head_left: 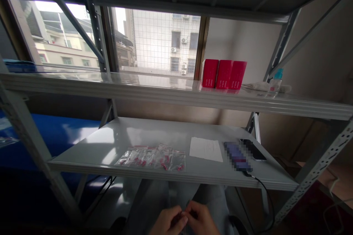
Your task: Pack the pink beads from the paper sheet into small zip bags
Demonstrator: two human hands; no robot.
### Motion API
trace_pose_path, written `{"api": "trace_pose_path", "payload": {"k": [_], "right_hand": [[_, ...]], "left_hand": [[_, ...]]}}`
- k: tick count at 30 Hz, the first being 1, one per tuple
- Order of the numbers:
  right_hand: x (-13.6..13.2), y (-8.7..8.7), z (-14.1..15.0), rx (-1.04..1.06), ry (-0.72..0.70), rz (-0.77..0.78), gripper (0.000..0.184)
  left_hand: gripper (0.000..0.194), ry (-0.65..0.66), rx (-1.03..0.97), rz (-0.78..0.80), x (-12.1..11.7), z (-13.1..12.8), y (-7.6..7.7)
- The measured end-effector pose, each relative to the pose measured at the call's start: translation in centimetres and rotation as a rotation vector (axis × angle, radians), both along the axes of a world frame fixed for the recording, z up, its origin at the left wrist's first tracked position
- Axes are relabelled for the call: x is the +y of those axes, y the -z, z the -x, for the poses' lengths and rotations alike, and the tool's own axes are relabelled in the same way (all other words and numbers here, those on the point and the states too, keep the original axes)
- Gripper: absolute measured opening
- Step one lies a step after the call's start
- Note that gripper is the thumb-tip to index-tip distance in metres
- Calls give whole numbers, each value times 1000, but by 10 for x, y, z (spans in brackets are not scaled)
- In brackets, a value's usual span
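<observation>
Both my hands sit low over my lap, below the grey shelf (110, 143). My left hand (168, 222) and my right hand (200, 219) are pinched together, fingertips meeting on something small that I cannot make out. On the shelf in front of me lies a row of several small clear zip bags (151, 157) with red pieces inside. Neither hand touches the bags.
A white paper sheet (206, 149) lies right of the bags, then two phones (245, 153), one with a black cable (264, 191) hanging off the edge. Three red boxes (224, 74) and a small clear bottle (275, 82) stand on the upper shelf. Metal uprights flank both sides.
</observation>
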State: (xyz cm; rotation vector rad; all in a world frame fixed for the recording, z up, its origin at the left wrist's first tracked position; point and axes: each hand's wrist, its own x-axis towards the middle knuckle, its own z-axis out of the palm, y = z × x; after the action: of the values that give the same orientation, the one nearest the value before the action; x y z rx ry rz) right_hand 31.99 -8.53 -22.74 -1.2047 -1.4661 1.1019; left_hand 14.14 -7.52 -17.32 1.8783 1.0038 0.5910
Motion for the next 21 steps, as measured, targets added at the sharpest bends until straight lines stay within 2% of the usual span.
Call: {"api": "trace_pose_path", "payload": {"k": [3, 7, 12, 21], "right_hand": [[-2, -3, 1, 122, -103, 47, 62], [-8, -14, 0, 211, -239, 112, 62], [-12, -24, -3, 245, -327, 114, 61], [-7, -8, 0, 329, -351, 64, 59]], "left_hand": [[38, 22, 38, 27, -1, 4, -8], [22, 35, 67, 65, -3, 12, -16], [32, 79, 43, 99, -5, 23, -17], [32, 123, -167, 326, 4, 19, -3]]}}
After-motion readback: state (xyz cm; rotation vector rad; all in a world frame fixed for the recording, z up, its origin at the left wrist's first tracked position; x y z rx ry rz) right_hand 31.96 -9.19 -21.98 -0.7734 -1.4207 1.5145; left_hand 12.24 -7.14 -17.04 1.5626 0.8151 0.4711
